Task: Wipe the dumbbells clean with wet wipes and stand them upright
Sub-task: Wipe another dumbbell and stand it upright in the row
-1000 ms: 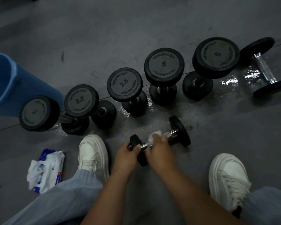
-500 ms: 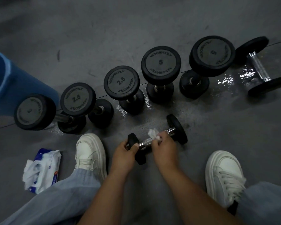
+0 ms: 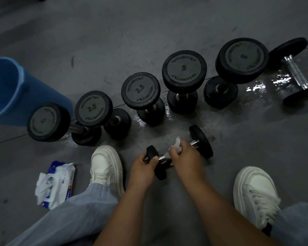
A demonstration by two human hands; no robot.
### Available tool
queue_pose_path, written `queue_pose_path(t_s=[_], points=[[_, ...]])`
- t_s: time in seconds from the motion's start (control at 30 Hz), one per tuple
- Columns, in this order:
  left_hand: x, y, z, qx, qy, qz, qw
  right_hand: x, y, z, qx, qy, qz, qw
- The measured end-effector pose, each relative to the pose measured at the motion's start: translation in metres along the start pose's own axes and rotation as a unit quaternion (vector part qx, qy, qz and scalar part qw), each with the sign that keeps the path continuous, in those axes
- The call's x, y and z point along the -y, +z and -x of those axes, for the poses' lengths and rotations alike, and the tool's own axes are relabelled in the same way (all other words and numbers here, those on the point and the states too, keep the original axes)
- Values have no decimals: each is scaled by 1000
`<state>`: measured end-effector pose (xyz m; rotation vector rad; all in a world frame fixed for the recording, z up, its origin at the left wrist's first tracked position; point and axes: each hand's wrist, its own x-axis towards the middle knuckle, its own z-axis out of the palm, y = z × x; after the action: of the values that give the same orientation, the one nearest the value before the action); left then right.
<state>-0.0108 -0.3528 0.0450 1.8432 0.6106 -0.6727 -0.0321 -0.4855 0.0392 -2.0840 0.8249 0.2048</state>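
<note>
Head view: the small dumbbell (image 3: 201,141) lies on the floor (image 3: 167,29) between the two white shoes (image 3: 105,167), where it was a second ago. The left hand (image 3: 142,168) still curls round its near head. The right hand (image 3: 185,157) pinches the wet wipe (image 3: 177,143) round the chrome handle and has edged slightly toward the far head, with more wipe sticking up. Five upright dumbbells (image 3: 184,69), the lying dumbbell (image 3: 295,72), the wipe pack (image 3: 55,181) and the blue bucket (image 3: 16,93) have not moved.

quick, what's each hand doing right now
Left hand: grips the near end of the small dumbbell.
Right hand: holds a wipe on the dumbbell's handle.
</note>
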Motion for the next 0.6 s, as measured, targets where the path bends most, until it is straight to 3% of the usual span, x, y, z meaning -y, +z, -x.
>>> queue_pose_path(t_s=[0.03, 0.1, 0.17, 0.3, 0.4, 0.47, 0.57, 0.6], points=[[0, 0, 0, 1, 0, 0, 1000, 0, -2, -1, 4, 7, 9, 1000], [0, 0, -1, 3, 0, 2, 1000, -1, -2, 3, 107, 38, 60, 992], [0, 0, -3, 3, -1, 6, 1000, -5, -1, 12, 177, 61, 41, 981], [4, 0, -4, 3, 2, 8, 1000, -2, -1, 2, -14, -57, -50, 997], [4, -1, -4, 5, 2, -1, 1000, 0, 5, -9, -71, -54, -14, 996], [3, -2, -5, 5, 3, 1, 1000, -3, 18, 0, -47, -68, 64, 994], [5, -2, -5, 11, -3, 8, 1000, -4, 26, 16, 83, -135, 32, 987], [6, -1, -4, 11, -5, 9, 1000, -7, 26, 16, 69, -149, 22, 986]])
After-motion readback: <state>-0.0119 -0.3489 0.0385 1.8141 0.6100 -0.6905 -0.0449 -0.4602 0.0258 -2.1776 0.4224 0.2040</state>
